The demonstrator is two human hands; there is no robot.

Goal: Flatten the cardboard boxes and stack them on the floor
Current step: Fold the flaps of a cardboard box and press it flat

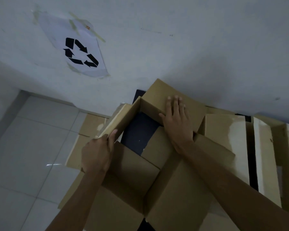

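A brown cardboard box (140, 172) lies opened out in front of me, its flaps spread and its walls partly standing. My left hand (97, 154) grips the edge of the left flap (122, 117), thumb on top. My right hand (177, 120) presses flat, fingers straight, on the far flap (158, 95) that leans toward the wall. Through the box's open middle a dark sheet (137, 132) shows. Flattened cardboard (88, 125) lies under the box on the floor.
More flattened cardboard with pale tape strips (264, 147) lies to the right along the wall. A paper with a recycling symbol (80, 52) is taped to the white wall. White floor tiles (32, 147) stretch to the left.
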